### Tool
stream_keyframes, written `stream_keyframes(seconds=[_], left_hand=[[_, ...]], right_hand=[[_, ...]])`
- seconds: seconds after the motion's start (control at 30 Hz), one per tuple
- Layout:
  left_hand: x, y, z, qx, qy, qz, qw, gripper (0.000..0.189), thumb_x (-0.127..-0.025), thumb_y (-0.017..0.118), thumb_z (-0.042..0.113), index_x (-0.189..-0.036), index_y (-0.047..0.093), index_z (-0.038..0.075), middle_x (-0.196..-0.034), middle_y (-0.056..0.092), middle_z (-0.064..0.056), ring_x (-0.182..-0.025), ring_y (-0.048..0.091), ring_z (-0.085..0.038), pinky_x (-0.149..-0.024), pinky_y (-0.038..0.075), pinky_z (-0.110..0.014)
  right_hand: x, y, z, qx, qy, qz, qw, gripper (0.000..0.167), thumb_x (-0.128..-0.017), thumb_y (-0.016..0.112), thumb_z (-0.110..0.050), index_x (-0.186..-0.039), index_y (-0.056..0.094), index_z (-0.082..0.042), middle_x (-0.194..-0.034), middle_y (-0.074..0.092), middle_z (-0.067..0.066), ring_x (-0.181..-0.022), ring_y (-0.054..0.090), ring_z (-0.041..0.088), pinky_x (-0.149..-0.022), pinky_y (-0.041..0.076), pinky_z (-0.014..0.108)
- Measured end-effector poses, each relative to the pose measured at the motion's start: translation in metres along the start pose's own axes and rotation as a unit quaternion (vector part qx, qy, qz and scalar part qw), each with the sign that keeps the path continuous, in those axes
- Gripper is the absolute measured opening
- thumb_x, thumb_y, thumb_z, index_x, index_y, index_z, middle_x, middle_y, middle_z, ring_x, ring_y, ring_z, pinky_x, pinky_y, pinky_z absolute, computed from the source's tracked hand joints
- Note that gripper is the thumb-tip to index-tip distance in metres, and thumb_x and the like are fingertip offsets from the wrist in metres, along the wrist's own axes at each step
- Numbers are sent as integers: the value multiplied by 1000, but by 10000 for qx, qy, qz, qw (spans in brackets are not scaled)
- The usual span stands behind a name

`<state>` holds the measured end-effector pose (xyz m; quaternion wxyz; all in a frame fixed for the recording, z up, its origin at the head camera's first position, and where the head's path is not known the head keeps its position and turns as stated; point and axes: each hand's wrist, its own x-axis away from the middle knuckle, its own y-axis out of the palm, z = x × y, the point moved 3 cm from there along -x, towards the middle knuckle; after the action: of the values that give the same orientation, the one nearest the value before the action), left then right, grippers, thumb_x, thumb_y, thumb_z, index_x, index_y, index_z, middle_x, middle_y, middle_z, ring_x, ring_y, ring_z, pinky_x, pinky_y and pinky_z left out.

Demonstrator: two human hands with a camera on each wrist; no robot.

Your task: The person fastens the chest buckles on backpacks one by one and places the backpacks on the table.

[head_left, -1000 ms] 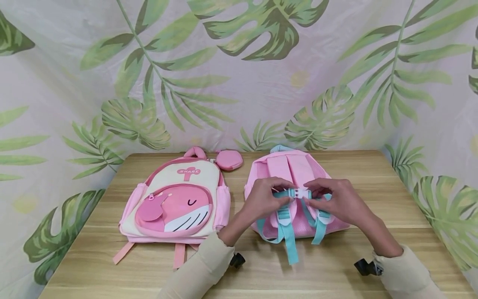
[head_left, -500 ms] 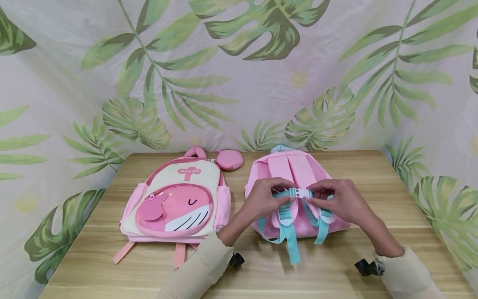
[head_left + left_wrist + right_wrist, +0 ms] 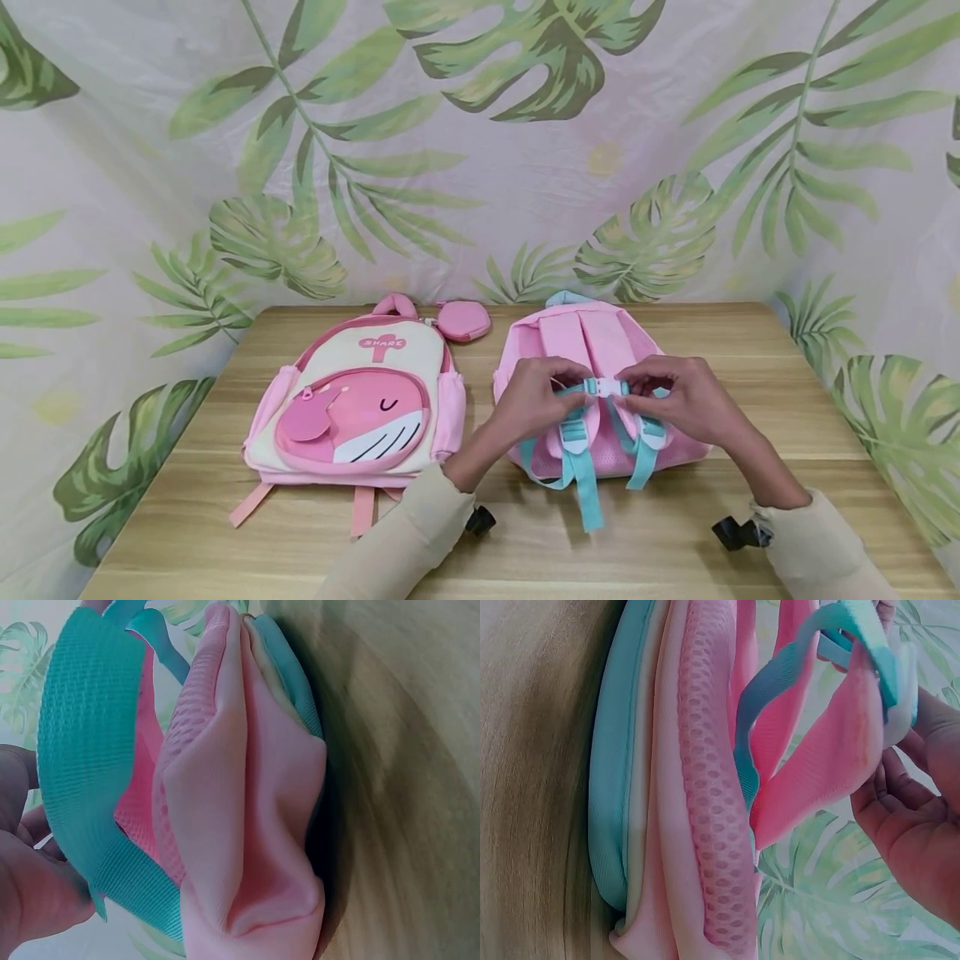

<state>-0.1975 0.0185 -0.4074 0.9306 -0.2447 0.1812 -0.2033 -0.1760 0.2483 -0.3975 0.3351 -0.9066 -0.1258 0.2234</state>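
Note:
A pink backpack [image 3: 555, 333] lies on the table with its straps up. A small white side-release buckle [image 3: 609, 387] joins a teal strap across its shoulder straps. My left hand [image 3: 536, 400] pinches the buckle's left end with thumb and fingers. On the other side, my right hand [image 3: 686, 400] pinches the right end. In the left wrist view a wide teal strap [image 3: 90, 750] partly covers the left hand. The right wrist view has the right hand [image 3: 922, 825] beside the raised pink shoulder strap [image 3: 821, 761]; the fingertips are partly hidden.
Left of it lies a cream and pink backpack [image 3: 408, 333] with a whale pocket. A small pink pouch [image 3: 462, 321] hangs off its top. Teal strap ends [image 3: 587, 492] trail over the wooden table [image 3: 600, 567]. A leaf-patterned cloth [image 3: 510, 192] stands behind.
Both hands keep their pinch on the buckle and stay almost in place. The buckle's two halves look slightly closer together than before.

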Motion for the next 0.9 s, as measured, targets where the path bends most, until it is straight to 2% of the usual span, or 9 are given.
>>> stream_keyframes(seconds=[0.27, 0.37, 0.47, 0.63, 0.9], left_hand=[[-1, 9, -3, 51, -16, 76, 10000, 18, -91, 83, 5, -109, 82, 4, -100, 82, -9, -87, 71, -11, -79, 57, -19], [-1, 11, -4, -34, 87, 47, 9999, 19, -91, 84, 7, -110, 82, 5, -101, 82, -8, -88, 72, -12, -80, 57, -19], [-1, 15, -6, -207, 157, -118, 9996, 20, -92, 86, 11, -112, 82, 8, -102, 83, -5, -88, 72, -9, -81, 56, -18], [0, 23, -12, -707, 122, -596, 9956, 20, -92, 86, 15, -111, 82, 12, -99, 82, 1, -83, 66, 1, -78, 53, -14], [-1, 29, -12, -1097, -97, -981, 9891, 19, -94, 84, 16, -113, 79, 13, -97, 80, 2, -81, 63, 1, -77, 51, -14]], right_hand=[[-2, 1, 1, -79, 134, -116, 9998, 26, -84, 90, -3, -109, 83, -8, -91, 79, -1, -78, 67, 5, -71, 60, 22], [0, 0, 4, 17, 261, -217, 9994, 26, -85, 90, -5, -109, 83, -10, -92, 79, -2, -79, 67, 5, -72, 60, 24], [2, 0, 9, 177, 291, -379, 9987, 25, -85, 91, -8, -108, 83, -13, -91, 77, -6, -80, 66, 5, -73, 60, 25], [8, 5, 17, 303, 169, -722, 9968, 23, -85, 91, -9, -105, 81, -15, -92, 76, -8, -83, 67, 8, -75, 61, 29], [12, 12, 23, 267, 238, -904, 9953, 23, -87, 90, -10, -107, 80, -15, -99, 78, -5, -89, 72, 16, -79, 63, 30]])
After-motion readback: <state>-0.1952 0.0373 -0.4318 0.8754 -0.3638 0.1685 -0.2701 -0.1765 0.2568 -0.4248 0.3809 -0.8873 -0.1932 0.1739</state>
